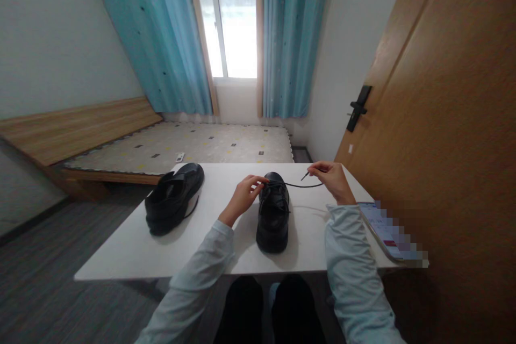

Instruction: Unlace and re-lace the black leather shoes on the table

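A black lace-up shoe (273,228) stands in the middle of the white table, its toe pointing away from me. My left hand (246,193) touches the shoe's left side near the toe, fingertips at the lacing; whether they pinch a strand is hard to see. To the right of the shoe, my right hand (329,177) is closed on a black shoelace (302,186), a short end poking out past the fingertips. The lace runs slack from the shoe's front eyelets to that hand. A second black shoe (171,201) sits on the table at the left, a lace end trailing beside it.
The white table (124,252) carries a tablet-like device (387,231) on its right edge. Behind it is a bed (217,142) with a small white object (179,157) on it. A wooden door (439,118) stands close on the right.
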Demonstrator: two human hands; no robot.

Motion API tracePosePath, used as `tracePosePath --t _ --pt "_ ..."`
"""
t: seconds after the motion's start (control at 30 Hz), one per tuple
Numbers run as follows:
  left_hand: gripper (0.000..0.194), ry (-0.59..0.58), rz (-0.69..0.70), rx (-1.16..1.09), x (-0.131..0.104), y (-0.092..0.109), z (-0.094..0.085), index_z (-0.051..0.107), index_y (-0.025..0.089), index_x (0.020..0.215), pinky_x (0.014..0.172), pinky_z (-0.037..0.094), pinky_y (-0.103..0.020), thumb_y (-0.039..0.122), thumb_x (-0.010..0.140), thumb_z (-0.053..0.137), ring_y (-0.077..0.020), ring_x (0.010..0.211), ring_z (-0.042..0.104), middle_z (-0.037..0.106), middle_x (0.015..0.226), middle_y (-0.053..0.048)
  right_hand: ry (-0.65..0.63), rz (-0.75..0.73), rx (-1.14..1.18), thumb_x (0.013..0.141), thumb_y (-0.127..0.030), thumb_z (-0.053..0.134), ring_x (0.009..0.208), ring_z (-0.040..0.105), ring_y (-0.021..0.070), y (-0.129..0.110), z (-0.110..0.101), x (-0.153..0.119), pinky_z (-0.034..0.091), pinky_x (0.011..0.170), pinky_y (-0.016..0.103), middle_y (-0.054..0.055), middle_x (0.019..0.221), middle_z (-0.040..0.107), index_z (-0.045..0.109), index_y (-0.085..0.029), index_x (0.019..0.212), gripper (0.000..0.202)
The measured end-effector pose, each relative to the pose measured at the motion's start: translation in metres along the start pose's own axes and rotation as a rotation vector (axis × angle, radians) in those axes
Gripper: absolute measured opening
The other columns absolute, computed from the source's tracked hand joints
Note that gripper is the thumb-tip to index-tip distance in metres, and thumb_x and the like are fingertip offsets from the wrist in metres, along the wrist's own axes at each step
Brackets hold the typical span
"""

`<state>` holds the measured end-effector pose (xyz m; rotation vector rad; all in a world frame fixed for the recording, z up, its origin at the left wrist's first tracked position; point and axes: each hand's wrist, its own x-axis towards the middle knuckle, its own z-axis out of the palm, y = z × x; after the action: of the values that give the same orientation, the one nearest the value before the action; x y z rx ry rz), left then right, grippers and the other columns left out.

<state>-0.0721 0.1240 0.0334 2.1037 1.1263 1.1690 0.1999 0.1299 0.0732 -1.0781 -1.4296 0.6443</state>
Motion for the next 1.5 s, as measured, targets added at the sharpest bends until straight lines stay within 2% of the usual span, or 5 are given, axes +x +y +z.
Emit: tracePosePath --t 0.17,0.53,1.03,1.3,1.5 --pt "0.022 -0.005 -0.008 0.011 0.000 0.001 0.000 0.068 0.020 0.098 0.072 0.055 -0.027 0.020 0.085 0.050 -0.0136 0.082 0.062 0.061 0.098 -0.006 -0.269 0.036 -0.084 0.057 -0.039 0.079 0.064 0.061 0.0150 0.000 0.014 -0.004 0.047 0.062 0.028 0.003 0.065 0.067 0.062 -0.015 0.064 0.031" --pt "0.024 0.000 0.002 0.039 0.000 0.001 0.000 0.069 0.021 0.099 0.074 0.054 -0.026 0.021 0.088 0.048 -0.0136 0.086 0.061 0.061 0.098 -0.005 -0.455 0.003 -0.341 0.069 -0.029 0.069 0.071 0.066 0.0181 0.009 0.015 -0.003 0.047 0.066 0.027 0.007 0.075 0.073 0.074 -0.014 0.077 0.017" --pt "0.025 0.003 0.033 0.034 0.001 0.000 0.002 0.069 0.021 0.099 0.073 0.053 -0.026 0.023 0.090 0.046 -0.0149 0.087 0.059 0.061 0.097 -0.006 -0.517 -0.009 -0.411 0.069 -0.022 0.066 0.065 0.064 0.0148 0.004 0.017 -0.006 0.045 0.061 0.023 0.005 0.070 0.072 0.074 -0.014 0.073 0.011" --pt "0.032 0.023 0.048 0.037 0.004 0.006 0.002 0.071 0.020 0.092 0.079 0.050 -0.027 0.008 0.081 0.044 -0.0159 0.097 0.057 0.061 0.100 -0.005 -0.526 -0.022 -0.412 0.069 -0.025 0.068 0.060 0.060 0.0131 0.005 0.025 -0.007 0.043 0.058 0.023 0.004 0.066 0.070 0.071 -0.014 0.070 0.011" --pt "0.021 0.028 0.063 0.121 0.012 0.017 0.000 0.072 0.020 0.086 0.085 0.049 -0.033 0.022 0.085 0.051 -0.0189 0.099 0.057 0.062 0.097 -0.006 -0.517 -0.087 -0.484 0.070 -0.022 0.068 0.065 0.061 0.0133 0.004 0.030 -0.008 0.044 0.064 0.023 0.003 0.071 0.071 0.072 -0.015 0.075 0.010"
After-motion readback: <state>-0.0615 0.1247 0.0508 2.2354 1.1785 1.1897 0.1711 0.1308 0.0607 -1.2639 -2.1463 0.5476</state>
